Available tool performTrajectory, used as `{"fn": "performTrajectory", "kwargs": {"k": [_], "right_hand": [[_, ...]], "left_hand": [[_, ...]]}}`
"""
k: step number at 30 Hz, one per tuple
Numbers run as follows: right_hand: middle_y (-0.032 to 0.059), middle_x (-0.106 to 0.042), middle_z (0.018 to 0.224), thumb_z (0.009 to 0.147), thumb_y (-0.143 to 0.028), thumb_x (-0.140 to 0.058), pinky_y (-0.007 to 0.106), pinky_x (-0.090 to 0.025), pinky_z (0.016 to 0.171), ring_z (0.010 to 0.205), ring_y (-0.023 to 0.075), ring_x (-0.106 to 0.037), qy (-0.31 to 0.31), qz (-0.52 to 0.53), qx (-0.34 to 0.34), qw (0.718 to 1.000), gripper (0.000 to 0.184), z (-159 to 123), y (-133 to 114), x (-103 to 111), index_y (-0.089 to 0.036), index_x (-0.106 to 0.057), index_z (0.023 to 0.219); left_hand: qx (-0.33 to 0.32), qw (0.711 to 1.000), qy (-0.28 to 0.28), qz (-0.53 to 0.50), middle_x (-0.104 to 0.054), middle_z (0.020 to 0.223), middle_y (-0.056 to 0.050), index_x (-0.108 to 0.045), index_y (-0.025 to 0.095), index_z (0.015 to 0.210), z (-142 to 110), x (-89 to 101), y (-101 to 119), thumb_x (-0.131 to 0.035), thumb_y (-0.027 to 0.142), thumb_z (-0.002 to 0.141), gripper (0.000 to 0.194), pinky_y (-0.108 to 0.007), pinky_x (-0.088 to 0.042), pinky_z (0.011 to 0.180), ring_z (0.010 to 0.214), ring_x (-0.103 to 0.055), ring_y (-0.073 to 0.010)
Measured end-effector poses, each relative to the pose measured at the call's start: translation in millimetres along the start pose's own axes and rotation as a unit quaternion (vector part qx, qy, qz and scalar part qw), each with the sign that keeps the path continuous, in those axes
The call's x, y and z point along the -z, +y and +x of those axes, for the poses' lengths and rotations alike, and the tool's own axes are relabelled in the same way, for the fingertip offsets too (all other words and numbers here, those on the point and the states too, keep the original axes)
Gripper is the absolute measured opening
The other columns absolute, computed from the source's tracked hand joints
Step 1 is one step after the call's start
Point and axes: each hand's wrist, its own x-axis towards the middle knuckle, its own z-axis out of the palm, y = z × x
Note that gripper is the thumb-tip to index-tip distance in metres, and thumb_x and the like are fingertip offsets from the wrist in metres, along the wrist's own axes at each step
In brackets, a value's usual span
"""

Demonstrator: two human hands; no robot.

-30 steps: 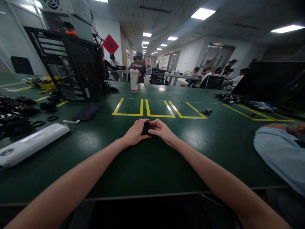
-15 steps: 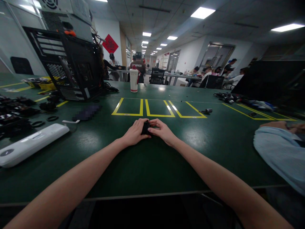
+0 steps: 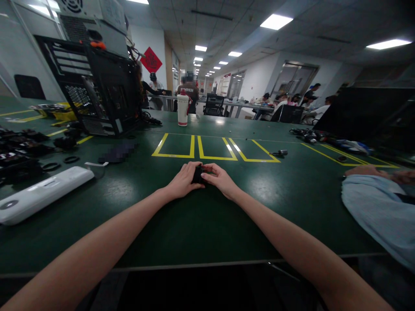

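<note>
Between my two hands is a small black part (image 3: 197,174), close to the green tabletop (image 3: 207,224); its exact kind is too dark and small to make out. My left hand (image 3: 185,179) is closed on its left side, thumb nearest me. With thumb and fingertips my right hand (image 3: 221,179) grips the right side of the same part. Both forearms reach in over the near table edge. Just beyond the hands, yellow tape outlines (image 3: 215,157) mark the tabletop.
A black computer case (image 3: 113,95) stands at left, near a white power strip (image 3: 48,188) and black rings (image 3: 71,160). A white cup (image 3: 182,110) stands farther back. A small dark cylindrical part (image 3: 282,153) lies to the right. At far right rests another person's sleeve (image 3: 372,198).
My hands keep their hold on the black part with barely any movement. The neighbour's sleeve and hands have shifted slightly, and the camera view has moved a little.
</note>
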Motion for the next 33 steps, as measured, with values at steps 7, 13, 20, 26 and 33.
{"fn": "performTrajectory", "kwargs": {"k": [7, 13, 20, 26, 33], "right_hand": [[0.0014, -0.055, 0.097, 0.062, -0.023, -0.066, 0.034, -0.040, 0.087, 0.091, 0.0141, -0.054, -0.025, 0.022, 0.022, 0.999, 0.032, -2.5, -0.9, 0.7, -0.020, -0.050, 0.089], [0.0002, -0.055, 0.090, 0.068, -0.029, -0.061, 0.034, -0.042, 0.083, 0.083, 0.0122, -0.055, -0.004, 0.012, 0.026, 1.000, 0.022, -2.3, -0.9, -2.1, -0.020, -0.050, 0.085], [0.0014, -0.054, 0.095, 0.066, -0.025, -0.062, 0.035, -0.041, 0.086, 0.089, 0.0143, -0.055, -0.006, 0.017, 0.025, 1.000, 0.031, -2.0, -0.8, -1.8, -0.021, -0.051, 0.095], [0.0006, -0.055, 0.095, 0.065, -0.026, -0.064, 0.034, -0.042, 0.085, 0.091, 0.0140, -0.054, -0.016, 0.026, 0.029, 0.999, 0.029, -3.9, -2.5, -1.0, -0.021, -0.051, 0.090], [0.0010, -0.055, 0.092, 0.067, -0.032, -0.062, 0.032, -0.046, 0.076, 0.082, 0.0129, -0.055, 0.011, 0.030, 0.004, 0.999, 0.027, -0.8, 3.3, -1.9, -0.021, -0.052, 0.088]], "left_hand": [[-0.004, 1.000, 0.000, 0.004, -0.041, 0.114, -0.009, -0.028, 0.020, 0.119, 0.1, -2.3, -1.9, -0.063, 0.038, 0.067, 0.065, -0.041, -0.039, 0.084, 0.100, -0.043, -0.0248], [-0.004, 1.000, -0.001, -0.003, -0.041, 0.113, -0.008, -0.028, 0.021, 0.118, -0.3, -1.2, -1.5, -0.063, 0.037, 0.068, 0.064, -0.040, -0.040, 0.082, 0.098, -0.044, -0.0240], [-0.008, 1.000, 0.005, -0.005, -0.041, 0.113, -0.009, -0.028, 0.021, 0.119, -1.0, -1.1, -1.9, -0.063, 0.038, 0.067, 0.065, -0.041, -0.040, 0.083, 0.099, -0.044, -0.0246], [-0.005, 1.000, -0.003, -0.004, -0.041, 0.114, -0.009, -0.027, 0.020, 0.119, -0.8, 0.5, -0.5, -0.062, 0.036, 0.068, 0.063, -0.041, -0.040, 0.082, 0.100, -0.044, -0.0246], [-0.011, 1.000, 0.001, 0.002, -0.042, 0.113, -0.009, -0.028, 0.020, 0.118, -0.4, 0.2, 0.0, -0.063, 0.037, 0.068, 0.064, -0.041, -0.039, 0.086, 0.101, -0.043, -0.0244]]}}
